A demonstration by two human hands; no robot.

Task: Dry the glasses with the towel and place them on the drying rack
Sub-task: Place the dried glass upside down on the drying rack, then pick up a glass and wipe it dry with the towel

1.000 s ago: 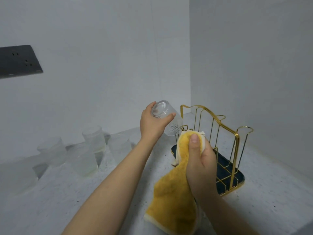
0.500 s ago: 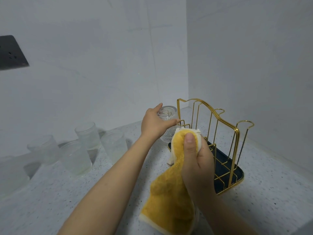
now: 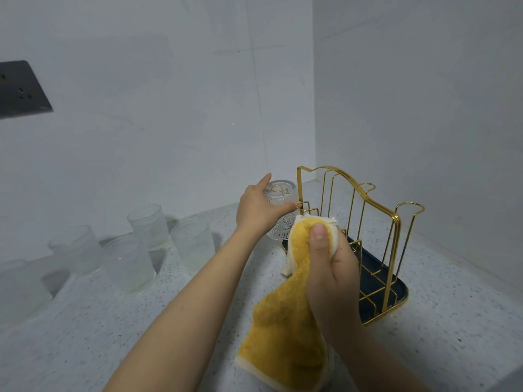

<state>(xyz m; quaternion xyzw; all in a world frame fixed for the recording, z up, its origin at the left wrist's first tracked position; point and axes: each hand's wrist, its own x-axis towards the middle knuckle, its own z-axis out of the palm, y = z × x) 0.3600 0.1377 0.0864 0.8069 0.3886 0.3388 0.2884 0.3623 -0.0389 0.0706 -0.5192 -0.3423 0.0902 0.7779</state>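
**Glass upside down on the rack's near-left post, towel bunched in the right hand**

The left hand (image 3: 259, 209) reaches out over the counter (image 3: 85, 335), its fingers loosely spread rather than curled tight. The forefinger points up and away past the top of the inverted glass (image 3: 278, 210), and the thumb stretches along the glass's right side towards the gold wire. The palm lies against the glass's left wall; whether the hidden fingers press on the glass or only rest beside it cannot be told. The left forearm runs straight from the lower left of the view up to the wrist, bare and level with the counter.

The glass stands mouth down on the near-left post of the drying rack (image 3: 368, 250), its thick base uppermost and a gold loop showing through it. The rack is gold wire set in a dark tray, standing in the corner where two white walls meet.

The right hand (image 3: 331, 278) is held nearer to the camera, fist upright, fingers curled round the yellow towel (image 3: 283, 321). The thumb presses flat on the bunched top of the towel, and the rest hangs down below the wrist.

Left of the rack, four clear glasses (image 3: 127, 264) stand upright in a group on the counter, apart from the hands. A dark socket plate (image 3: 19, 91) sits on the left wall.
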